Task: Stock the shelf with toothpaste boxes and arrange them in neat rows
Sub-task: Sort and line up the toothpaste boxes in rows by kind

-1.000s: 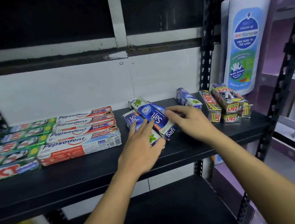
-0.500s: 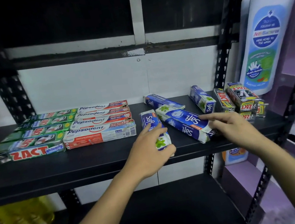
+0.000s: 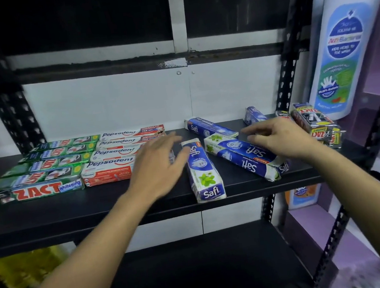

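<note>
The left hand (image 3: 155,168) hovers, fingers spread and empty, just left of a toothpaste box (image 3: 203,170) lying front-to-back at the shelf (image 3: 72,216) front edge. The right hand (image 3: 279,141), fingers loosely apart, rests over the slanted boxes (image 3: 241,155).

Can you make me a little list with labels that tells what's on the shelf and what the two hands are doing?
shelf: black shelf
far left: green Zact boxes in a neat row
next to them: red Pepsodent boxes in a neat row
middle: blue Safi boxes, crooked and scattered
far right: dark Zact boxes piled up
left hand: open, over the Pepsodent boxes
right hand: open, over the slanted Safi boxes
big bottle: right of the shelf
</note>
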Motion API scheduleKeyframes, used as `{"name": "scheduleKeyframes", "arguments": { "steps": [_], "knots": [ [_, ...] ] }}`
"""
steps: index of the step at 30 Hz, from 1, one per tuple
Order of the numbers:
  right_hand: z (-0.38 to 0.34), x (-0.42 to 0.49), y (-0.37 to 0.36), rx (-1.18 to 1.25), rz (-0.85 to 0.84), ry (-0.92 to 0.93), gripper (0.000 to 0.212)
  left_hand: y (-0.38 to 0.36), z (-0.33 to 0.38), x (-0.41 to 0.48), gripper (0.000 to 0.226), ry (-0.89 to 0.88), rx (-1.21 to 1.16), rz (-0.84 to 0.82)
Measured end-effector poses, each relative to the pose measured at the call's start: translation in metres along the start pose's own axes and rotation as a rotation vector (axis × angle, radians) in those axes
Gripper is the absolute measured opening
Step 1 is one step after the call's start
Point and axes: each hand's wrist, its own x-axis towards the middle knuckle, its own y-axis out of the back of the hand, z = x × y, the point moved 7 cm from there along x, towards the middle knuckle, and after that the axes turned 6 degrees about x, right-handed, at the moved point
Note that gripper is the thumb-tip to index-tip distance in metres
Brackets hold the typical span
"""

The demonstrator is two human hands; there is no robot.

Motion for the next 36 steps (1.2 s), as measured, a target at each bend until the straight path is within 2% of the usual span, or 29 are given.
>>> {"name": "scheduleKeyframes", "arguments": {
  "steps": [3,6,10,18,25,30,36],
  "knots": [
    [-0.013,0.029,-0.009,-0.017,-0.028,0.015,0.029,0.003,-0.036,0.005,0.066,0.021,0.22,-0.014],
    [-0.022,0.063,-0.024,-0.077,-0.067,0.011,0.029,-0.003,-0.064,0.002,0.07,0.068,0.335,-0.085],
    [-0.029,0.109,-0.047,-0.21,-0.106,0.027,0.033,-0.011,-0.079,-0.001,0.073,0.14,0.302,-0.085],
    [-0.012,0.166,-0.092,-0.399,-0.158,-0.094,0.059,-0.016,-0.083,0.003,0.062,0.153,0.315,-0.103],
    [-0.003,0.189,-0.094,-0.39,-0.219,-0.067,0.038,-0.016,-0.085,0.005,0.064,0.147,0.315,-0.1],
    [0.004,0.192,-0.081,-0.098,-0.307,-0.11,0.031,-0.017,-0.084,0.005,0.065,0.149,0.327,-0.109],
    [-0.005,0.2,-0.089,-0.388,-0.171,0.0,0.031,-0.015,-0.083,0.004,0.064,0.158,0.32,-0.117]
  ]
}}
